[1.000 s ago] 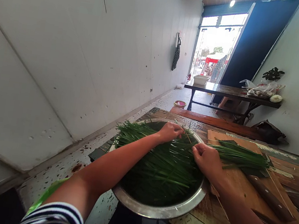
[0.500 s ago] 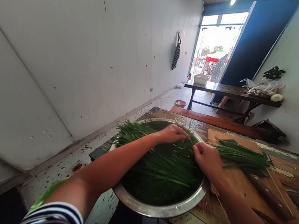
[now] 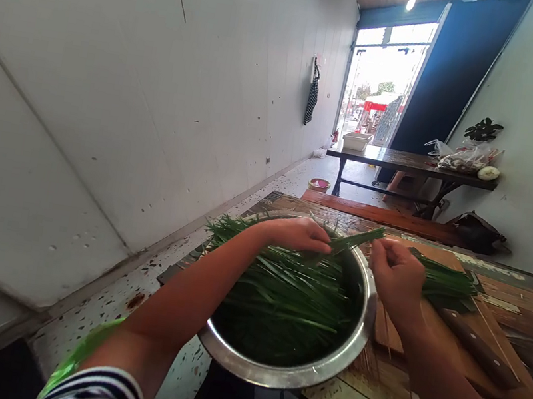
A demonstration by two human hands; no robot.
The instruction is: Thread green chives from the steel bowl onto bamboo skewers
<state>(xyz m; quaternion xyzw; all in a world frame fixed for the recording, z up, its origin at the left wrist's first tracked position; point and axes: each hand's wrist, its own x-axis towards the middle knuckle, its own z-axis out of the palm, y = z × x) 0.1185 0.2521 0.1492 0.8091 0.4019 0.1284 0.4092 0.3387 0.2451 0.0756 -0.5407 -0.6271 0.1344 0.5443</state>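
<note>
A wide metal basin (image 3: 360, 336) in front of me holds many long, flat green leaves that look like garlic chives (image 3: 282, 290), lying in dark water. Above its far rim, my left hand (image 3: 304, 234) is closed around a small bunch of garlic chives (image 3: 358, 239), whose ends point up and to the right. Close to those ends is my right hand (image 3: 396, 274), thumb and fingers pinched together. Whatever sits in that pinch is too small to make out. More garlic chives (image 3: 449, 279) lie on a wooden cutting board (image 3: 446, 342) to the right.
A knife (image 3: 480, 348) rests on the board, its brown handle toward me. Thin wooden sticks (image 3: 372, 361) lie beside the basin. Behind the worktable stand a red-brown bench (image 3: 375, 215) and a dark table (image 3: 404, 159) with a white tub (image 3: 356, 141). A wall (image 3: 159, 108) runs along the left.
My right hand has moved right, away from the basin's middle. The small bunch in my left hand now shows raised over the rim. My left hand has shifted little.
</note>
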